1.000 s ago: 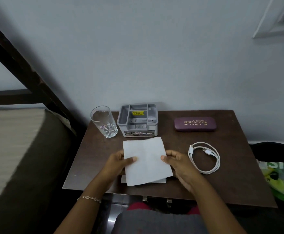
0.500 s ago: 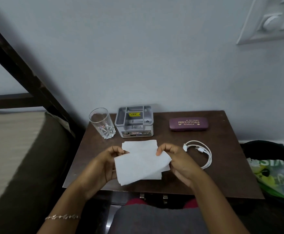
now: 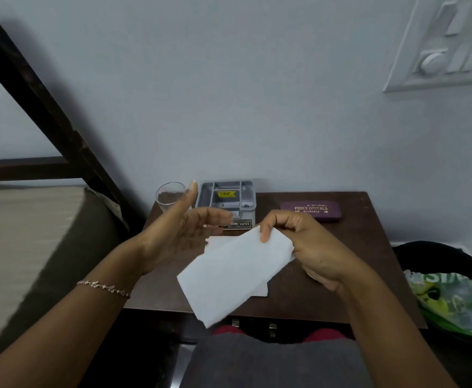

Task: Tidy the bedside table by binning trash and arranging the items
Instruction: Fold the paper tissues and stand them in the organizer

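White paper dominates this bedside scene: a person's right hand (image 3: pixel 307 247) pinches a single sheet of paper (image 3: pixel 229 275) by its upper edge, thumb on the near face and fingers curled behind. The sheet hangs at a slant just above the front of the dark wooden counter (image 3: pixel 369 242). The left hand (image 3: pixel 178 228) is off the sheet and holds nothing, raised beside it with palm turned inward, fingers spread loosely and thumb pointing up.

A second piece of white paper (image 3: pixel 261 289) lies flat on the counter beneath the lifted one. Along the wall stand a clear glass (image 3: pixel 170 197), a grey compartment organiser (image 3: pixel 226 194) and a purple spectacle case (image 3: pixel 312 210). A black bin (image 3: pixel 439 256) holding a green plastic bag (image 3: pixel 453 298) sits just beside the counter on the person's right.

The sheet looks feather-light and limp, with no stiffness of its own, so a light pinch at one edge or corner should carry it. It would likely crease or tear under a hard pull, and it may flutter if swung quickly. A clean fold would probably need both hands on opposite edges. If it is trash, crumpling it in one hand would do; which it is cannot be told.
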The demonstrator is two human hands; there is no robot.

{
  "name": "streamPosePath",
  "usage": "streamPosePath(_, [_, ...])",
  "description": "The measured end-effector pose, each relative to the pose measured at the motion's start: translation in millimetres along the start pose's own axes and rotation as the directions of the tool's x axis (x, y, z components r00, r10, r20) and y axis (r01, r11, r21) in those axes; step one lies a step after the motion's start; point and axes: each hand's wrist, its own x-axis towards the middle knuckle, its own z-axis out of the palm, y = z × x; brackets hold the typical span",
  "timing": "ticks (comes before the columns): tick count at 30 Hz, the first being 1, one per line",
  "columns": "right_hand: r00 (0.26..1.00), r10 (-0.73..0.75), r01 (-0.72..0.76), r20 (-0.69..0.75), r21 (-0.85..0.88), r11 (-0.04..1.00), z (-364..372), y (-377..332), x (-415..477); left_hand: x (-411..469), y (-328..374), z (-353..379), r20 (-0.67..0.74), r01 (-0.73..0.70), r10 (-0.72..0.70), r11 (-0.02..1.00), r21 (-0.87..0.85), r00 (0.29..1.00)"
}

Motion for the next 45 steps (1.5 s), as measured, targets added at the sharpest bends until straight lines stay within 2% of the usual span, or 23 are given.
streamPosePath(1, [1.000,-0.005,0.006,0.017,-0.034,0.999,-0.5,-3.8,-0.3,0.2,3.7,2.2,-0.018,-0.018,0.018,0.999,0.040,1.000])
streamPosePath(4, [0.999,-0.022,0.028,0.042,-0.148,0.989,-4.3,-9.7,3.3,-1.1,14.1,21.5,0.100,-0.015,-0.003,0.985,0.171,0.995])
streamPosePath(7, [0.997,-0.024,0.035,0.071,-0.160,0.986,-8.4,-15.6,9.8,-2.6,13.4,40.6,0.100,0.010,-0.040,0.957,0.291,0.994])
streamPosePath(9, [0.997,-0.009,0.024,0.079,-0.200,0.979,-11.1,-19.2,13.8,-1.2,9.4,47.5,0.077,0.048,-0.071,0.965,0.259,0.995])
streamPosePath(11, [0.999,0.008,0.002,0.047,-0.216,0.976,-12.8,-18.2,17.3,0.9,3.7,49.1,0.050,0.058,-0.066,0.986,0.155,0.997])
streamPosePath(13, [0.996,-0.011,-0.001,-0.094,-0.121,0.993,-13.3,-9.2,21.8,3.9,-2.9,49.3,-0.014,0.031,-0.031,0.999,0.032,0.999])
streamPosePath(15, [0.974,0.054,-0.020,-0.221,0.152,0.988,-10.6,5.5,20.5,6.6,-9.0,50.8,-0.098,-0.023,0.015,0.997,-0.079,0.995])
streamPosePath(17, [0.974,0.178,-0.119,-0.143,0.347,0.930,-3.6,22.1,14.0,11.8,-14.8,51.6,-0.192,-0.088,0.054,0.982,-0.169,0.980])
streamPosePath(18, [0.973,0.221,-0.189,-0.063,0.331,0.924,1.7,29.4,9.3,15.3,-17.7,51.8,-0.231,-0.119,0.071,0.972,-0.202,0.970])
streamPosePath(20, [0.967,0.254,-0.253,0.023,0.228,0.940,14.4,41.3,3.5,23.0,-23.2,51.7,-0.285,-0.178,0.110,0.958,-0.224,0.952])
streamPosePath(21, [0.968,0.249,-0.247,0.007,0.160,0.956,19.7,46.5,3.8,26.8,-25.3,51.1,-0.301,-0.202,0.131,0.955,-0.219,0.945])
streamPosePath(24, [0.971,0.196,-0.196,-0.138,0.012,0.981,24.7,57.4,18.5,36.3,-27.3,45.0,-0.348,-0.262,0.183,0.945,-0.194,0.919])
streamPosePath(28, [0.964,0.135,-0.173,-0.230,-0.155,0.973,17.3,59.4,57.0,52.6,-11.6,18.8,-0.413,-0.356,0.273,0.924,-0.138,0.869])
streamPosePath(32, [0.954,-0.018,-0.110,-0.299,-0.408,0.906,8.8,41.0,106.8,80.4,16.4,-22.3,-0.501,-0.488,0.410,0.872,-0.030,0.762])
streamPosePath(37, [0.925,-0.127,-0.103,-0.357,-0.561,0.822,-4.2,32.1,171.8,113.0,38.6,-57.1,-0.515,-0.554,0.515,0.828,0.090,0.685])
streamPosePath(41, [0.908,-0.175,-0.149,-0.380,-0.684,0.715,-8.2,41.5,201.3,137.3,36.0,-76.0,-0.518,-0.554,0.541,0.819,0.147,0.663])
streamPosePath(45, [0.910,-0.183,-0.159,-0.373,-0.719,0.676,-8.5,51.1,212.5,155.0,30.7,-84.5,-0.509,-0.551,0.552,0.817,0.170,0.661])
